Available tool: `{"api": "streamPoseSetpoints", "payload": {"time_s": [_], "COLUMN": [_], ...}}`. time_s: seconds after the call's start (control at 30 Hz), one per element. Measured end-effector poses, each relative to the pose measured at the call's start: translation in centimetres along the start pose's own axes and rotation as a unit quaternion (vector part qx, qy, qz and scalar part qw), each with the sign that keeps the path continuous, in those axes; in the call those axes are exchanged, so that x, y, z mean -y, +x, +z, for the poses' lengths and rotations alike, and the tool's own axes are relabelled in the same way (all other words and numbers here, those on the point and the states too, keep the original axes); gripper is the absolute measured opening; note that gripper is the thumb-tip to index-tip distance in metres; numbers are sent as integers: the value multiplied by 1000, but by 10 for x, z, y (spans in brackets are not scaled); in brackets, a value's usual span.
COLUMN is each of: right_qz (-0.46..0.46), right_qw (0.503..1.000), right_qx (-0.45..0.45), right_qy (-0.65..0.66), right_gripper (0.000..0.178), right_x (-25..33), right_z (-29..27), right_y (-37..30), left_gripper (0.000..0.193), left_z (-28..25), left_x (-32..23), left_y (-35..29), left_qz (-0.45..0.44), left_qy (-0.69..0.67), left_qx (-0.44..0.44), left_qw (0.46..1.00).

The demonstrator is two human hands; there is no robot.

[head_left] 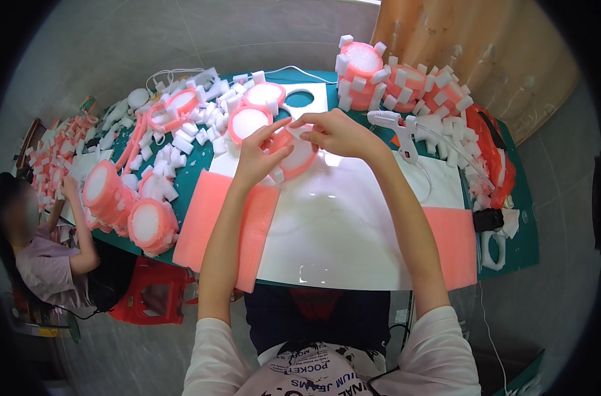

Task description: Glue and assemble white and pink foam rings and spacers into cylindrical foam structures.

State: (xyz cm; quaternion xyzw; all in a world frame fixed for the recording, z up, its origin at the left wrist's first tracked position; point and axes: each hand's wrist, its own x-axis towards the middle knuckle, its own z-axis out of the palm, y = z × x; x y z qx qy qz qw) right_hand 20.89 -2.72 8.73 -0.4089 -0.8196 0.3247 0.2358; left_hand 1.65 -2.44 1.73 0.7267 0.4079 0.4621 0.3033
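A round foam piece (298, 165) with a pink rim and a pale face stands at the far end of the glossy white board (327, 224). Beside its left edge is my left hand (259, 157), thumb and forefinger spread apart, the thumb over the piece. My right hand (337, 134) is at the far right of its rim, thumb and forefinger pinched together; a small whitish bit shows at the fingertips, too hidden to name. Just beyond my hands lie two more pink-rimmed foam rounds, one nearer (249, 124) and one farther (264, 94).
A white glue gun (396, 132) with a cord rests to the right. Stacked pink foam rounds (361, 66) stand at the back; pink foam sheets (208, 218) flank the board. White foam blocks (214, 112) heap at left. A co-worker (56, 264) sits at far left.
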Motion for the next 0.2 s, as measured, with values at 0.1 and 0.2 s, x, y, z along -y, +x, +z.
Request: {"api": "streamPoseSetpoints", "payload": {"time_s": [0.1, 0.2], "right_qz": [-17, -102], "right_qw": [997, 980], "right_qx": [14, -4], "right_qy": [-77, -171], "right_gripper": [23, 30], "right_x": [12, 19], "right_z": [-9, -15], "right_y": [-13, -37], "left_gripper": [50, 48], "left_z": [6, 6], "left_x": [-8, -17], "left_y": [-6, -10], "left_qz": [16, 24], "left_qy": [-91, -152], "left_qx": [39, 121], "left_qw": [995, 981]}}
